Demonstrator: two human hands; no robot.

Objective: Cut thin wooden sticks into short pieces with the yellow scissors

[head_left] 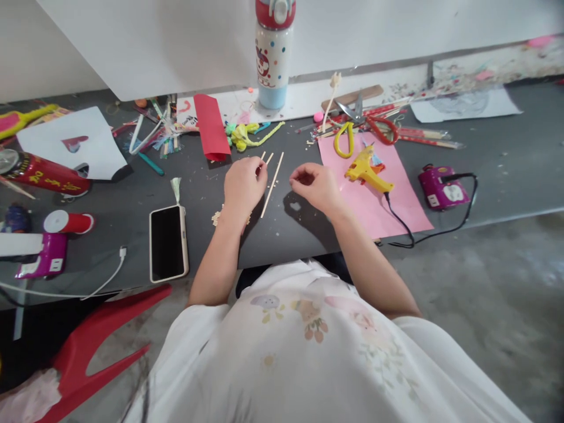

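Observation:
My left hand (244,187) is over the grey table, its fingers curled together in a pinch. Tips of thin wooden sticks (269,157) show just past its fingers; whether it grips one is hidden. One longer wooden stick (272,185) lies on the table between my hands. Small pale bits (217,217) are scattered beside my left wrist. To the right, my right hand (318,187) has thumb and fingertips brought together; anything between them is too small to make out. A yellow glue gun (368,169) rests on pink paper (400,205) beside it.
A bottle (272,64) stands at the back. Scissors (352,126) and wrapped sticks lie behind the glue gun, whose cord runs to a purple power block (443,187). Leftward are a phone (168,244), red card (212,126), a can (48,173) and a thread spool (68,222).

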